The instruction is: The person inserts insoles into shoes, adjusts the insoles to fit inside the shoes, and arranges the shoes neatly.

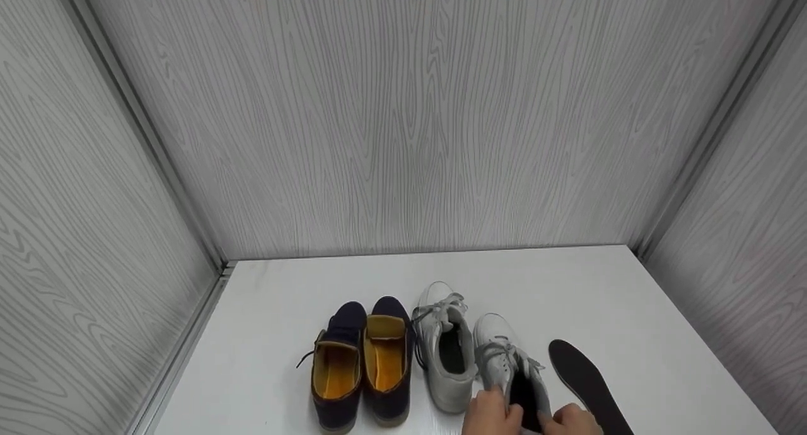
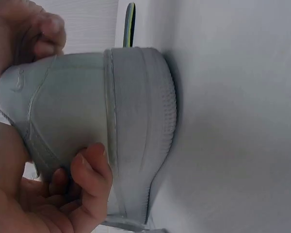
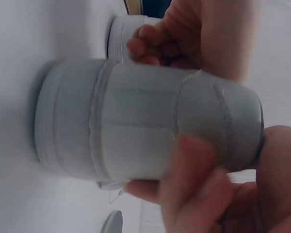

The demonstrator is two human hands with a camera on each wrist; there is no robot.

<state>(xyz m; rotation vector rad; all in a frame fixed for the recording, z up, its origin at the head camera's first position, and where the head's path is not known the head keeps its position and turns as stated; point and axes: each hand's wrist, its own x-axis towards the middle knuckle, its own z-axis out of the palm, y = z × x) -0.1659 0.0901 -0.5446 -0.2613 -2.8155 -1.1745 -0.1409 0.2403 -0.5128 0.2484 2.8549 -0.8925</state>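
White leather is what both hands close on: in the head view the laced white leather sneaker (image 1: 509,367) is gripped at its heel collar, the left hand (image 1: 493,415) curled over one side and the right hand (image 1: 571,418) over the other, apparently so that the dark opening is kept spread. Just beyond the right hand a flat black foam insole (image 1: 586,382) is laid on the white tabletop (image 1: 662,334), near the held shoe. Beyond the left hand the second white sneaker (image 1: 444,347) is stood, and further out on that side a pair of navy suede shoes with yellow lining (image 1: 362,362) is set side by side.

From the left wrist, the heel of the shoe (image 2: 102,131) is seen resting sole-down on the table, the left hand's fingers (image 2: 89,177) wrapped round its counter, with the right hand's fingertips (image 2: 46,31) at the far side. A thin edge of the insole (image 2: 130,24) shows past the heel.

From the right wrist, the same heel (image 3: 145,126) is clasped between the right thumb (image 3: 194,184) and, opposite, the left hand's curled fingers (image 3: 150,43); the picture is blurred, so finer detail cannot be told
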